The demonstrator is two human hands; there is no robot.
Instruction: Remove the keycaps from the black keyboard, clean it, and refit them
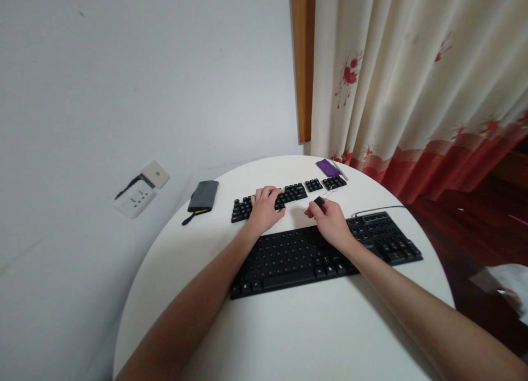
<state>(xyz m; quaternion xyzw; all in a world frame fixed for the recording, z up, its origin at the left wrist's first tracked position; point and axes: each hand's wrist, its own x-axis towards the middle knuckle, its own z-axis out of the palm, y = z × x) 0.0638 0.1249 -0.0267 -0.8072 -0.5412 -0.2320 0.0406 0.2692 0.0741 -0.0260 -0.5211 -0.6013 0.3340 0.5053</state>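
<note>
A black keyboard (284, 254) lies across the white round table, its main letter area stripped of keycaps while the bottom row and the right-hand blocks keep theirs. Behind it, loose black keycaps (295, 192) stand grouped in rows. My left hand (264, 208) rests over the left group of these keycaps, fingers spread and thumb apart, covering some of them. Above the keyboard's rear edge, my right hand (330, 219) is closed on a small keycap puller (319, 201) with a black handle and thin wire loops pointing away.
On the left of the table (173, 293) is a grey cloth pouch (203, 195) with a strap. A purple cloth (328, 167) lies at the back right beside a thin pale stick. The keyboard's cable (379, 209) runs off rightward. A wall socket (134, 201) and a curtain (371, 95) border the table.
</note>
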